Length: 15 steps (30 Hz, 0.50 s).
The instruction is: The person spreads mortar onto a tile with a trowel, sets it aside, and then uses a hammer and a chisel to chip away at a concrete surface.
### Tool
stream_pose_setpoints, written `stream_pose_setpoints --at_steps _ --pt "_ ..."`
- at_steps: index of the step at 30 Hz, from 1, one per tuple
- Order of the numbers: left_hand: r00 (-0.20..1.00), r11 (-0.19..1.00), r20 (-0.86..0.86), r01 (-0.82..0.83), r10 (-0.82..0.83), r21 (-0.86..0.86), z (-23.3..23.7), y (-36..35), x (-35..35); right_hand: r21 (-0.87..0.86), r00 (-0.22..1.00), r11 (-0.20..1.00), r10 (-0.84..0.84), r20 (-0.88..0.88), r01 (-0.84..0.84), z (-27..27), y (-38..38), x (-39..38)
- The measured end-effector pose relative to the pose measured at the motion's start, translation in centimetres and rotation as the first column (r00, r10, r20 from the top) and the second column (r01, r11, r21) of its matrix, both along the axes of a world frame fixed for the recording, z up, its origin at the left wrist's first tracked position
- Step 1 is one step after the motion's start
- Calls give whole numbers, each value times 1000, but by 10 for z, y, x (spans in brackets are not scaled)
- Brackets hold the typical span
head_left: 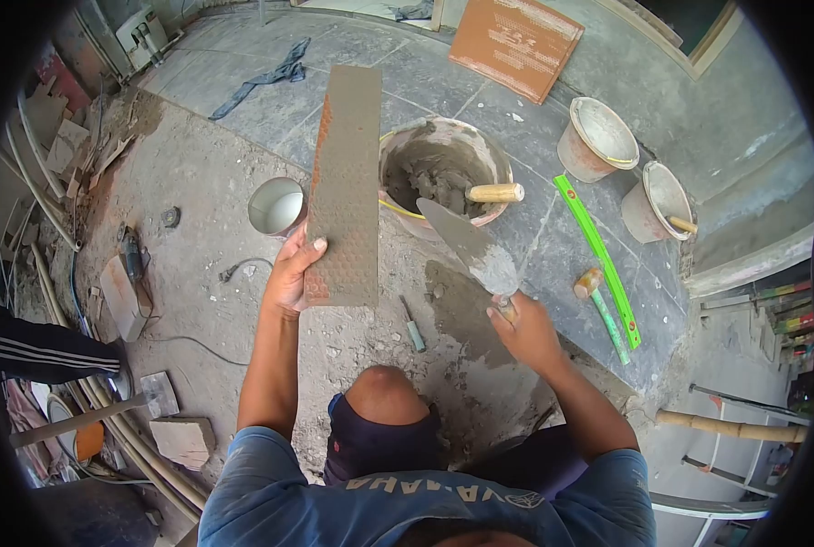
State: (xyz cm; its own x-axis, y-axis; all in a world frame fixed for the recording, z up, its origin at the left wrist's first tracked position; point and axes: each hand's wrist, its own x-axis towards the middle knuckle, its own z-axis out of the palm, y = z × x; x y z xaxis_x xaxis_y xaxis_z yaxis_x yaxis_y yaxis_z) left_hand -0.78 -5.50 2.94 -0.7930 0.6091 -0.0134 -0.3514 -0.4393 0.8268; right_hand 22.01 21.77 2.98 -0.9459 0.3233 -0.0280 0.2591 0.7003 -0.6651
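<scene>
My left hand (295, 266) is closed on the lower left edge of a long, narrow tile strip (347, 182), held upright with its thumb on the near face. Grey mortar coats most of that face, and reddish tile backing shows along the left edge. My right hand (527, 335) grips the short handle of a pointed trowel (466, 244); its blade angles up and left, smeared with mortar near the handle. Just beyond the blade stands a bucket (492, 146) of wet mortar (439, 182). A wooden handle (495, 192) juts over its rim, the tool's other end hidden.
A white-lined tin (276, 206) stands behind my left hand. A chisel-like tool (412, 326) lies before my knee. On the right are a green level (598, 255), a mallet (603, 310) and two buckets (598, 137). A cardboard box (516, 46) leans at the back; an angle grinder (131, 260) lies left.
</scene>
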Motion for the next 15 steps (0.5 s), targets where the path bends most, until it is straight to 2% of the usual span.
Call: stream_pose_setpoints --at_steps 1,3,5,9,11,13,15 --pt "1000 1000 -4 8 -8 -5 -1 -1 -2 -5 1000 1000 -8 -4 8 10 8 -7" --pt "999 998 -24 23 -25 -66 -5 -7 -7 224 974 974 -83 209 35 33 28 -23" --pt "999 996 -12 37 -38 -86 -3 -10 -8 361 973 932 -53 223 -32 49 50 -36" --pt "999 989 -12 39 -42 -142 -4 -11 -8 489 900 823 61 432 -291 97 71 -88" --pt "998 988 -11 53 -55 -146 1 -10 -6 534 814 756 -3 581 -378 125 58 -120" --pt "998 986 -6 66 -68 -153 2 -9 -4 595 767 665 -51 639 -452 129 54 -152" --pt "999 990 -38 -25 20 -141 -1 -9 -3 619 731 605 -87 676 -501 139 41 -176"
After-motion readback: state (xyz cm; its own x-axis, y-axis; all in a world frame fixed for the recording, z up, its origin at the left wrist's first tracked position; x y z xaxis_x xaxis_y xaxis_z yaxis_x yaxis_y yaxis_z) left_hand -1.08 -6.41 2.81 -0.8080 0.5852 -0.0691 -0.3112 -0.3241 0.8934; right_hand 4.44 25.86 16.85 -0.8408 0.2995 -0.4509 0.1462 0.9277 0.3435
